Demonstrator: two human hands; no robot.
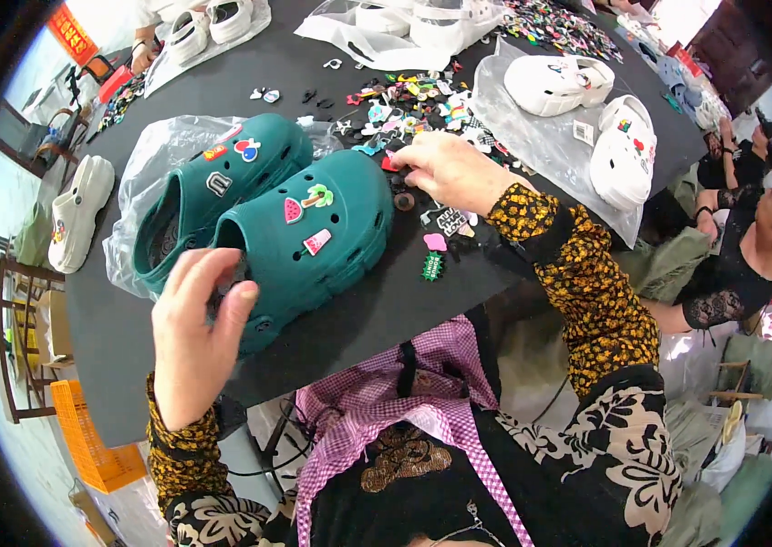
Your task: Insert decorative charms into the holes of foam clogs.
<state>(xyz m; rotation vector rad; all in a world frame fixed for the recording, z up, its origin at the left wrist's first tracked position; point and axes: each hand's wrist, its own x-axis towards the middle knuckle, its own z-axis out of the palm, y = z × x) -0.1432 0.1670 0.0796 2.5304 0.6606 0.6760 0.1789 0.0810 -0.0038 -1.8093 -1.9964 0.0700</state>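
Observation:
Two dark green clogs lie side by side on a black table; the near clog (313,237) carries watermelon, palm tree and drink charms. The far clog (222,187) also has several charms on its upper. My left hand (194,333) is at the heel opening of the near clog, thumb and fingers apart; whether its far fingertips touch the clog is hidden. Just right of that clog's toe, my right hand (454,173) has its fingers drawn together at the edge of a charm pile (422,100). A small red charm (389,161) shows at its fingertips.
White clogs (559,84) sit on plastic bags at the right and back, and a white clog (81,214) stands at the left edge. Loose charms (434,264) lie near the front edge. Another person (741,246) sits at right; an orange crate (97,436) stands lower left.

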